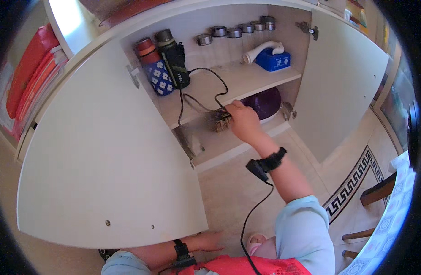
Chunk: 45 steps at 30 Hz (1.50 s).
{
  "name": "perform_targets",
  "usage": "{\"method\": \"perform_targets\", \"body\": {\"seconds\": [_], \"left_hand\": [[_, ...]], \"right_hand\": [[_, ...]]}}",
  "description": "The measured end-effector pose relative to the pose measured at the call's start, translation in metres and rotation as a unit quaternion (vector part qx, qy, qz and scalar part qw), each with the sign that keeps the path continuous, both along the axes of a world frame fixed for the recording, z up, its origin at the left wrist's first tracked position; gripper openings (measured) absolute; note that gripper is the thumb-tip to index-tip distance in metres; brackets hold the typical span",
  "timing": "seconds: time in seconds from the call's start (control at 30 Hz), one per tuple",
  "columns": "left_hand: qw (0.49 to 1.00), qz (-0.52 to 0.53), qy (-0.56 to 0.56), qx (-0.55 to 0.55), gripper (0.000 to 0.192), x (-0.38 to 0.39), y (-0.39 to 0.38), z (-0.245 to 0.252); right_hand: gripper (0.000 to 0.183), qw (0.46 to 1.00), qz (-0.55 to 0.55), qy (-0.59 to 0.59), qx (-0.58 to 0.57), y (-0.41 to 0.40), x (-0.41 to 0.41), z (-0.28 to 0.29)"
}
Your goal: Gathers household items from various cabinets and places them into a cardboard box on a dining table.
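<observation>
At the front edge of the cabinet shelf [265, 80], my right hand [244, 120] has its fingers closed on a black cord [226, 86]. The cord loops over the shelf, close to a dark bottle in a black sleeve [176, 65]. Just under my fingertips is a small brown and black patterned object [222, 124], blurred; whether I grip it too is unclear. Low in the view, my left hand [210, 240] reaches past the bottom of the left cabinet door [110, 154], blurred, fingers extended and holding nothing.
Both doors stand open, the right door [341, 89] included. On the shelf are a red-topped bottle in a flowered sleeve [159, 74], several lidded glass jars [234, 34] and a blue box [274, 61] with a white curved object [262, 50]. A purple round object [265, 101] sits below.
</observation>
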<state>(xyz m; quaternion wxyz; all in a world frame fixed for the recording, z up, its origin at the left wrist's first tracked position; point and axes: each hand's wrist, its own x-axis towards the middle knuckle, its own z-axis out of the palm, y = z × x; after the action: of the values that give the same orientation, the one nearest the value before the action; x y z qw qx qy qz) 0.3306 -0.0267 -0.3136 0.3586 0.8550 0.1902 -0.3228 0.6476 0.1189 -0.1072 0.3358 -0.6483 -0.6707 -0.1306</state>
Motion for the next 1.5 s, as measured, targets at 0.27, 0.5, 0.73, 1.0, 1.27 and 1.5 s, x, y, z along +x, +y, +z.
{"method": "perform_targets", "body": {"seconds": [0.27,0.5,0.73,1.0,1.27,1.5], "left_hand": [[0.979,0.113,-0.11,-0.129,0.068,0.041,0.006,0.05],[0.788,0.45,-0.329,-0.264,0.058,0.122,0.004,0.122],[0.684,0.389,-0.583,0.203,0.043,0.21,0.046,0.173],[0.773,0.459,-0.436,0.043,0.024,0.212,0.072,0.154],[0.727,0.353,-0.546,0.219,0.048,0.226,0.098,0.126],[0.797,0.314,-0.515,-0.04,0.025,0.249,0.109,0.156]], "right_hand": [[0.036,0.965,0.217,0.146,-0.011,-0.081,0.069,0.013],[0.039,0.906,0.217,0.334,-0.142,-0.103,0.097,0.003],[0.033,0.846,0.251,0.433,-0.184,-0.098,0.092,-0.01],[0.019,0.909,0.075,0.376,-0.163,-0.104,0.123,-0.012],[0.018,0.802,0.222,0.539,-0.127,-0.112,0.119,0.001],[0.019,0.738,0.319,0.59,-0.076,-0.113,0.109,0.01]]}}
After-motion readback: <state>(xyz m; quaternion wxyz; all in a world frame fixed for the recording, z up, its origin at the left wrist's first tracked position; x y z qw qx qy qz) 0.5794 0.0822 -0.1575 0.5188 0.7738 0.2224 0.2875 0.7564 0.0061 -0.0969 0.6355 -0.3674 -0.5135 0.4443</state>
